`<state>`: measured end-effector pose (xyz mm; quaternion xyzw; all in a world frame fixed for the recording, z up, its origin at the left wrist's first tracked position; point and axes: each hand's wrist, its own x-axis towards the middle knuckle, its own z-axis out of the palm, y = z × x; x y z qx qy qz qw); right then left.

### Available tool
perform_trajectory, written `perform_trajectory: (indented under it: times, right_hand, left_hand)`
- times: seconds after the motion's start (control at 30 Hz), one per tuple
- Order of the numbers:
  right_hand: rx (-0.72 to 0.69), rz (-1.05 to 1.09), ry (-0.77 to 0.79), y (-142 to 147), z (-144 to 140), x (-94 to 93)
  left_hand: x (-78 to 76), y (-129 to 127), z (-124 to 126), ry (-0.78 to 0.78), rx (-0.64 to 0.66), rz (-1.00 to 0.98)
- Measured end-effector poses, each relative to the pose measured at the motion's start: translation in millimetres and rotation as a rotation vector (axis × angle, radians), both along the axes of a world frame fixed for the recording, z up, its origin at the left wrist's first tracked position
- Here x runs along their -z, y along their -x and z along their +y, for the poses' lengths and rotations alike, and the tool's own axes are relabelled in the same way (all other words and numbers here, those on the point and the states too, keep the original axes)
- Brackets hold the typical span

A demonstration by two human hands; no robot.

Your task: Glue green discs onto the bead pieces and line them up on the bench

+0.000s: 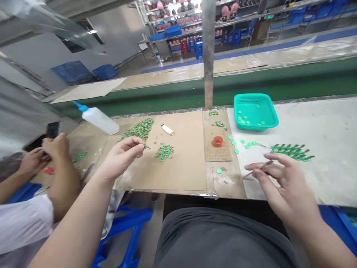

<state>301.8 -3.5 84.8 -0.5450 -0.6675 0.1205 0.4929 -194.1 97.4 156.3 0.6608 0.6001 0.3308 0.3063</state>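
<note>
Left hand: raised over the cardboard sheet near the bench's front edge, thumb and fingertips pinched shut on one small green piece.

Right hand: hung over the front edge of the bench, toward its right side, fingers loosely curled around a thin wooden stick (its tip pointed left, toward the sheet).

Green pieces: a small heap lay mid-sheet, just beside the left fingertips; a larger heap lay toward the sheet's back left corner.

Green discs: scattered on the bench between the sheet and the right hand; one lone disc lay near the front edge.

Finished row: dark-stemmed green pieces lined up just beyond the right hand.

Teal basket: at the back edge, holding a few discs.

Red cap: on a smaller cardboard strip.

Glue bottle: lying tilted at the back left.

Co-worker's hands: at the left end, holding a dark object.
</note>
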Motion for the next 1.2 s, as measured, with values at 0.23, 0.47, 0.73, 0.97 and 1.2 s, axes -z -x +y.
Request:
perform_trajectory:
  times: [0.23,0.47,0.73,0.97,1.2]
  right_hand:
    - [-0.160,0.013,0.069,-6,14,-8.9]
    - [-0.159,0.099,0.070,1,15,14.0]
    - [-0.177,0.134,0.119,-1,15,17.1]
    - [-0.179,0.123,0.120,-2,14,15.7]
    - [-0.191,0.110,0.127,-4,15,13.5]
  left_hand:
    - [34.3,-166,-22,-0.016,0.219,-0.095]
    - [62.9,-224,-37,0.019,0.194,-0.093]
    - [70.6,-222,-37,0.036,0.097,-0.018]
    - [72.1,-225,-36,0.014,0.116,0.017]
    - [76.0,-220,-39,-0.045,0.159,0.031]
